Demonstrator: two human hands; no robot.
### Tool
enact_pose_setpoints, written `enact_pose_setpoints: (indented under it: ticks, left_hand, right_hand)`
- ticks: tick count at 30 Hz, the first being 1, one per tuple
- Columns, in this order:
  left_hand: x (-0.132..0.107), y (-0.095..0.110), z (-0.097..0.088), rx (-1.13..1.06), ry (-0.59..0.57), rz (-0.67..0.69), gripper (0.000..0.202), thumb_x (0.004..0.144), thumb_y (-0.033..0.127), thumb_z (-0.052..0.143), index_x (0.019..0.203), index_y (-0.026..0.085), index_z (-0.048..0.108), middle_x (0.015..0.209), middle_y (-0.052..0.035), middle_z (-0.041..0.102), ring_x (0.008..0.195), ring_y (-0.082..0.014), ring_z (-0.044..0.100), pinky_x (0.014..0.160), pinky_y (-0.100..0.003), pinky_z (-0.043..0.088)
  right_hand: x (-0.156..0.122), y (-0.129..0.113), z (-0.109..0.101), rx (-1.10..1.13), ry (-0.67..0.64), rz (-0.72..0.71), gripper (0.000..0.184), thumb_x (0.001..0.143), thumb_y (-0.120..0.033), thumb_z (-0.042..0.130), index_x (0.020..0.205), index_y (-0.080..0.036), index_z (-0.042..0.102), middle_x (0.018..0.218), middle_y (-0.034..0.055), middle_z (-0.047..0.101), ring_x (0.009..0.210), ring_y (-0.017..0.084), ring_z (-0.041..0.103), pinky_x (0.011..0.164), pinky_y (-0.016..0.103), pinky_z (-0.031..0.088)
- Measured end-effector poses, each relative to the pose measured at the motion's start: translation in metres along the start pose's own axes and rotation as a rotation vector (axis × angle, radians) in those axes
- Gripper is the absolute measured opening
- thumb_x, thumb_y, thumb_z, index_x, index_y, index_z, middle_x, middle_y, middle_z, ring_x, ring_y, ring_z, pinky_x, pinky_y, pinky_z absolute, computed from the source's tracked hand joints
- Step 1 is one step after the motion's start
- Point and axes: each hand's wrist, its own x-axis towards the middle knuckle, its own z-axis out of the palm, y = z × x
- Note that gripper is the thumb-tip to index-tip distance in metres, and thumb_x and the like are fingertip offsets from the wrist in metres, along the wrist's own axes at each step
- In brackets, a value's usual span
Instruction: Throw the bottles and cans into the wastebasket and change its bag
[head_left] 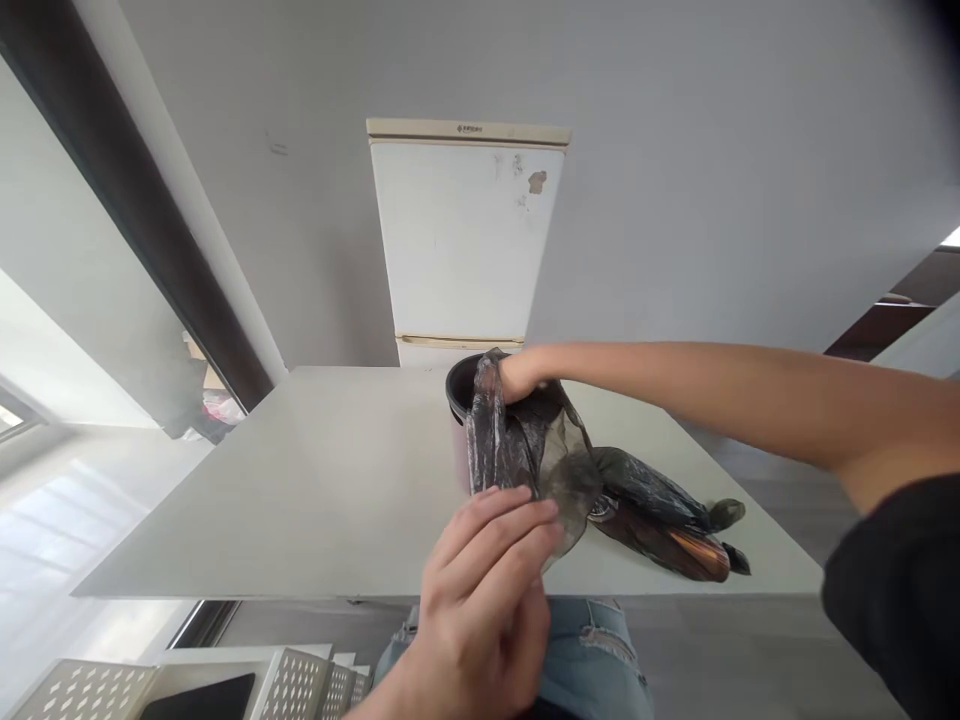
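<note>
A black trash can (454, 388) stands on the white table, its body pinkish below the dark rim. Over its mouth drapes a thin black garbage bag (517, 450), bunched and hanging down the near side. My right hand (519, 376) reaches from the right into the bag at the can's mouth, its fingers covered by the plastic. Nearer to me, my left hand (487, 590) is closed on the bag's hanging edge, fingers together on top and thumb below. Right of the can lie rolled black garbage bags (660, 500), one showing an orange-brown patch.
The white table (300, 480) spans the space before me. Beyond it a white refrigerator (465, 240) stands against the grey wall. At the lower left are perforated plastic baskets (292, 685), below the table's near edge.
</note>
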Motion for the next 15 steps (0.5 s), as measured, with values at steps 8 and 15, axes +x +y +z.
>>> enact_pose_setpoints:
  ticks: [8, 15]
  left_hand:
    - [0.036, -0.076, 0.031, 0.388, 0.122, -0.427, 0.031, 0.098, 0.025, 0.062, 0.124, 0.027, 0.078, 0.151, -0.0133, 0.058, 0.133, -0.0354, 0.056, 0.105, -0.057, 0.055]
    - [0.059, -0.121, 0.002, 0.116, 0.149, -0.664, 0.036, 0.097, 0.024, 0.051, 0.112, 0.025, 0.083, 0.111, -0.0057, 0.076, 0.090, -0.0168, 0.070, 0.079, -0.028, 0.058]
  right_hand:
    - [-0.081, 0.054, -0.020, -0.531, 0.479, 0.020, 0.037, 0.089, -0.045, 0.074, 0.112, -0.018, 0.063, 0.112, 0.0155, 0.063, 0.103, 0.033, 0.061, 0.082, 0.039, 0.049]
    - [-0.071, 0.085, -0.024, 0.028, 0.564, 0.057, 0.014, 0.093, -0.029, 0.062, 0.082, -0.021, 0.064, 0.081, 0.0033, 0.070, 0.074, 0.018, 0.060, 0.071, 0.030, 0.042]
